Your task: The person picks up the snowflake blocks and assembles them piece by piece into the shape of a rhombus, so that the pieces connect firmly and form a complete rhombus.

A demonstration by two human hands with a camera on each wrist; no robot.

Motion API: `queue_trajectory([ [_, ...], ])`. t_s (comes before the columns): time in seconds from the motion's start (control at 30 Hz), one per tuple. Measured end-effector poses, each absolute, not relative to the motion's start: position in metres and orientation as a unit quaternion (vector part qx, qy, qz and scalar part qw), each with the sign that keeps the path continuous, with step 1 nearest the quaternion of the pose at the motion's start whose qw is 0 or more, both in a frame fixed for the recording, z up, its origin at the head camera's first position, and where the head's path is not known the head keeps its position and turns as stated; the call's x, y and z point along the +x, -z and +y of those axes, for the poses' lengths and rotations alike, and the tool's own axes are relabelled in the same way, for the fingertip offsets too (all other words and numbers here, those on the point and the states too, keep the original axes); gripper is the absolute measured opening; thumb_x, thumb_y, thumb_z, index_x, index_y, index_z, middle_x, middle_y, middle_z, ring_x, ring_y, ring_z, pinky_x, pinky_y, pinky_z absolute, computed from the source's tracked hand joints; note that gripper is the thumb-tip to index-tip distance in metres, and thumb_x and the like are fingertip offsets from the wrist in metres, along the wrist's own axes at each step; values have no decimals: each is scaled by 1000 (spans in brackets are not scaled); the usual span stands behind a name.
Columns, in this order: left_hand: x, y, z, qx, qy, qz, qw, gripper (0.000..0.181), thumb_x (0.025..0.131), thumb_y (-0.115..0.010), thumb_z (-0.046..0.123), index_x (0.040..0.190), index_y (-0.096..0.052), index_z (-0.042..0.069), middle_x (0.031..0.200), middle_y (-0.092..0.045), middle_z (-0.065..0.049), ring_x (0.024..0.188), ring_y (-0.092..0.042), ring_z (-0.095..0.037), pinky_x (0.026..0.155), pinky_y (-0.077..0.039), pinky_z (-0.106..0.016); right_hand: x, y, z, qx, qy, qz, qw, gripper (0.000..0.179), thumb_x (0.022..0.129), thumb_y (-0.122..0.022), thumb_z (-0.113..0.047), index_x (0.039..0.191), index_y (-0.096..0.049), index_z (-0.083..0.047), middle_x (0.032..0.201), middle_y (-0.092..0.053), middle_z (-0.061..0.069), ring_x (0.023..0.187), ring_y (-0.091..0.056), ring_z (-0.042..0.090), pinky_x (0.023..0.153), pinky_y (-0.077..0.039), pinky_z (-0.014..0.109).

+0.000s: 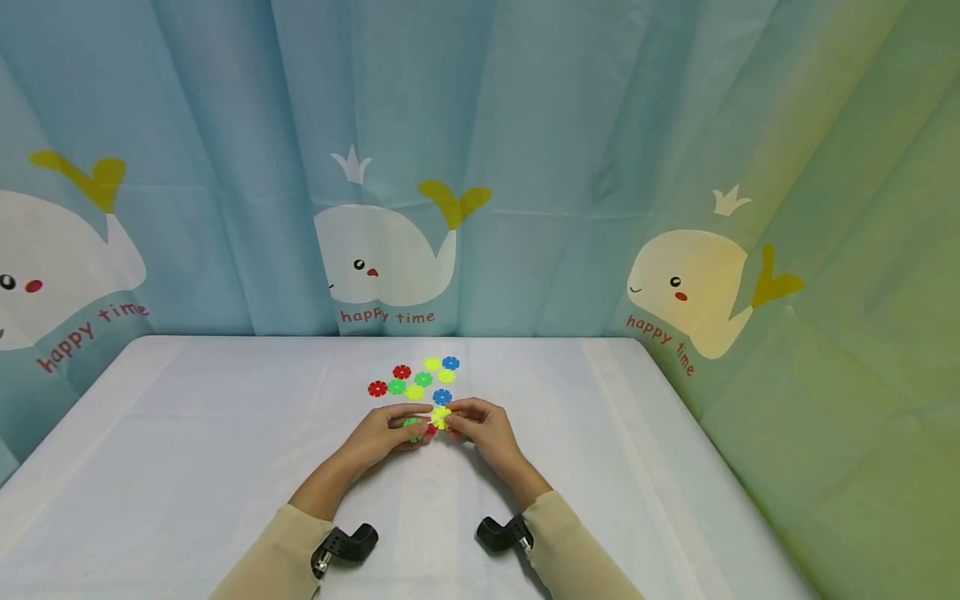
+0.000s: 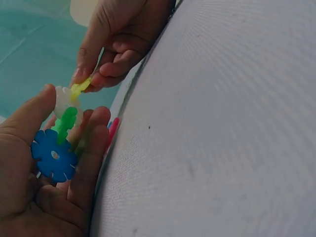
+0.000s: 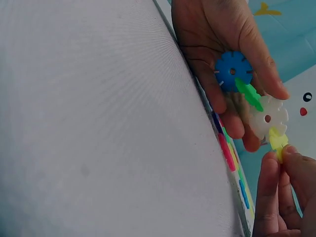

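Observation:
My left hand (image 1: 378,437) holds a short chain of notched plastic discs between its thumb and fingers. The chain runs from a blue disc (image 2: 54,157) by the palm, through a green disc (image 2: 65,124) set crosswise, to a whitish disc (image 3: 269,118) near the fingertips. Thumb and fingertips of my right hand (image 1: 487,432) pinch a yellow disc (image 3: 278,140), its edge right at the whitish disc's rim. Both hands meet low over the white table, fingertips close together.
Beyond the hands, several loose discs lie on the table (image 1: 225,433): red (image 1: 402,372), green (image 1: 423,379), yellow (image 1: 415,392) and blue (image 1: 442,397). A blue curtain (image 1: 555,167) with whale prints hangs along the table's far edge. Black wrist cameras (image 1: 354,543) sit at both sleeves.

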State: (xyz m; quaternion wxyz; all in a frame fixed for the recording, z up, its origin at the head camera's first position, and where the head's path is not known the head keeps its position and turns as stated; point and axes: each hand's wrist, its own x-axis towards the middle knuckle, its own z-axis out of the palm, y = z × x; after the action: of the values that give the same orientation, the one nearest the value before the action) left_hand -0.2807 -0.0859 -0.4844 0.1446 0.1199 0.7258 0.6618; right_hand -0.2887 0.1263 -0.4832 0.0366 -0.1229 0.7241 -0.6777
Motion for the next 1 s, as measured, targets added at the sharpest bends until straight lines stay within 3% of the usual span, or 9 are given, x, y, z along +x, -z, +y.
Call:
queue_trajectory([
  [0.33, -279, 482, -87, 138, -658, 723, 156, 55, 93, -69, 26, 141, -52, 4, 123, -67, -17, 103, -70, -22, 88, -57, -34, -290, 482, 123, -97, 700, 706, 37, 25, 89, -70, -1, 108, -65, 14, 84, -71, 3, 68, -66, 8, 64, -56, 19],
  [0.57, -279, 481, -85, 151, -666, 715, 151, 55, 95, -66, 24, 143, -49, 2, 135, -59, -22, 104, -69, -25, 88, -57, -36, -291, 483, 121, -97, 705, 702, 33, 25, 90, -69, -2, 108, -64, 15, 84, -71, 1, 69, -67, 8, 64, -57, 20],
  [0.77, -278, 482, -83, 141, -670, 712, 159, 58, 94, -67, 27, 143, -49, 2, 130, -62, -22, 99, -71, -23, 85, -59, -36, -291, 484, 121, -95, 704, 703, 30, 25, 89, -70, -2, 109, -66, 12, 85, -71, 1, 70, -68, 9, 65, -57, 21],
  [1.0, -279, 484, -79, 134, -656, 732, 129, 55, 94, -68, 26, 142, -51, 5, 129, -63, -20, 101, -69, -21, 84, -59, -33, -291, 485, 121, -99, 697, 709, 45, 32, 88, -72, -5, 117, -67, 7, 86, -68, 0, 76, -68, 8, 70, -58, 22],
])
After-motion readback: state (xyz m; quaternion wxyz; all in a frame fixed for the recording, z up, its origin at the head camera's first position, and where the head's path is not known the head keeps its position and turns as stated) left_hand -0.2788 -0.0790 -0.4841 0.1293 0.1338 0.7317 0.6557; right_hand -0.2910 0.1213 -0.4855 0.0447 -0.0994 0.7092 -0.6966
